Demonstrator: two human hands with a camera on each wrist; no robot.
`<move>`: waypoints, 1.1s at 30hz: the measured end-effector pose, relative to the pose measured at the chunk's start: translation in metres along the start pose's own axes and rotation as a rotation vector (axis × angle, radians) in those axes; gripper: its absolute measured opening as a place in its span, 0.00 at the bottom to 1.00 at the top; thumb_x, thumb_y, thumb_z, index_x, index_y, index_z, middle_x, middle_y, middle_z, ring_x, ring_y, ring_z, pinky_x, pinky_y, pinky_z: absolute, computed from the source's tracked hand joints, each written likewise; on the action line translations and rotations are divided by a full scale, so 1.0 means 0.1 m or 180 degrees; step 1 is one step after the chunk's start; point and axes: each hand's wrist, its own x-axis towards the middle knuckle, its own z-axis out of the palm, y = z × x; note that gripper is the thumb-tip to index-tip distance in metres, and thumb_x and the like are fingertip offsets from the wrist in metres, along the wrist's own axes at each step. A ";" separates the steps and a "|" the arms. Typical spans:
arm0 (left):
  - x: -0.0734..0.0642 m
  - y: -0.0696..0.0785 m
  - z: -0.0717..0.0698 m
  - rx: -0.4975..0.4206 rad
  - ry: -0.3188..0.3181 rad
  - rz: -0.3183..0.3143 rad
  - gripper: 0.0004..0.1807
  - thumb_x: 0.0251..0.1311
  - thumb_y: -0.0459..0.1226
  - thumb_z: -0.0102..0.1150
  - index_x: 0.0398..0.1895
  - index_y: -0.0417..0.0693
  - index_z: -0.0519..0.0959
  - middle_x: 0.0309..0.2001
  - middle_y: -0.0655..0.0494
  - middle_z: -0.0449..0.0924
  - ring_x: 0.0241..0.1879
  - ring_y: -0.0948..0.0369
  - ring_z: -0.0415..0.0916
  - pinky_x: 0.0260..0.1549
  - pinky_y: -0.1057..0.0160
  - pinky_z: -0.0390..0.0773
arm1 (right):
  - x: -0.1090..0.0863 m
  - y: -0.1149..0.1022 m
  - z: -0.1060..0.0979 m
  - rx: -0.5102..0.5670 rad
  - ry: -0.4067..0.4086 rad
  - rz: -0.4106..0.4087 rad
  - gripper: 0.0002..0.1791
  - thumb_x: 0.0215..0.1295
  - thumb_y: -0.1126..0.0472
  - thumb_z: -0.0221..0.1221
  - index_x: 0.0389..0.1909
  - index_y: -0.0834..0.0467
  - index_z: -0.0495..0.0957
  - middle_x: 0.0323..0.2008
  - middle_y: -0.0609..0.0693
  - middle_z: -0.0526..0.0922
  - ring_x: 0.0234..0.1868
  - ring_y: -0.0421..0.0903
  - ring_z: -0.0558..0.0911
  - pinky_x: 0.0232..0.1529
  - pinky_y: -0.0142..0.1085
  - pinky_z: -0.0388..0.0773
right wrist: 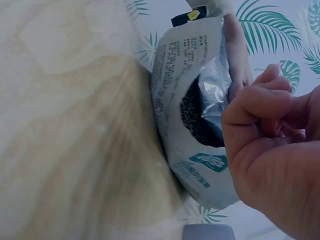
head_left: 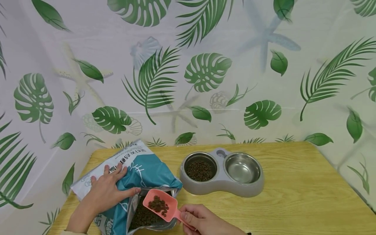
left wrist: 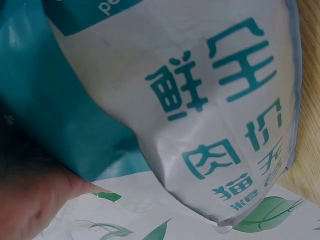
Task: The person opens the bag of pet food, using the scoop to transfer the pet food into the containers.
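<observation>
A teal and white pet food bag (head_left: 152, 168) lies on its side, its mouth toward the front and brown kibble (head_left: 144, 217) showing inside. My left hand (head_left: 107, 189) rests on top of the bag with fingers spread, the thumb reaching to the edge of the mouth. In my right hand (head_left: 202, 218) is the handle of a pink scoop (head_left: 173, 204), gripped between thumb and curled fingers. Some kibble lies in the scoop, which is over the bag's mouth. In the right wrist view my right hand (right wrist: 275, 145) hides most of the scoop.
Behind and right of the scoop stands a grey double feeder (head_left: 217, 189). Kibble fills part of its left steel bowl (head_left: 190, 157); the right steel bowl (head_left: 242, 168) shows bare metal. A wooden table (head_left: 299, 195) carries everything, with a leaf-patterned cloth (head_left: 235, 130) behind it.
</observation>
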 end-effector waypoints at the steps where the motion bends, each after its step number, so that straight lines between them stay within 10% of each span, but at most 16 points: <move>1: 0.00 0.00 0.00 0.0004 -0.0003 -0.0003 0.60 0.51 0.78 0.55 0.76 0.43 0.68 0.76 0.35 0.62 0.72 0.20 0.50 0.53 0.11 0.54 | -0.02 -0.03 -0.02 -0.0022 0.0020 0.0001 0.30 0.82 0.51 0.46 0.54 0.81 0.64 0.24 0.43 0.72 0.18 0.34 0.65 0.22 0.26 0.63; 15: 0.00 -0.02 -0.01 -0.0007 0.0055 0.0027 0.60 0.51 0.77 0.56 0.75 0.43 0.68 0.75 0.35 0.64 0.72 0.20 0.52 0.53 0.11 0.55 | -0.30 -0.43 -0.48 -0.1135 0.1246 0.0158 0.23 0.81 0.48 0.49 0.47 0.66 0.78 0.19 0.45 0.67 0.13 0.37 0.57 0.15 0.28 0.57; 25: -0.01 -0.02 0.01 -0.0026 0.0018 0.0029 0.60 0.51 0.78 0.55 0.76 0.44 0.68 0.76 0.36 0.63 0.72 0.21 0.51 0.52 0.11 0.55 | -0.33 -0.43 -0.78 -0.2550 0.2520 0.0053 0.14 0.79 0.59 0.53 0.46 0.63 0.84 0.23 0.48 0.76 0.21 0.36 0.66 0.24 0.30 0.65; 33: 0.01 -0.01 0.01 -0.0006 0.0018 0.0019 0.60 0.51 0.78 0.55 0.76 0.43 0.68 0.76 0.35 0.63 0.72 0.21 0.52 0.52 0.11 0.55 | -0.26 -0.37 -0.86 -0.3811 0.2967 -0.0355 0.08 0.73 0.64 0.61 0.35 0.64 0.84 0.18 0.45 0.76 0.20 0.36 0.68 0.23 0.29 0.65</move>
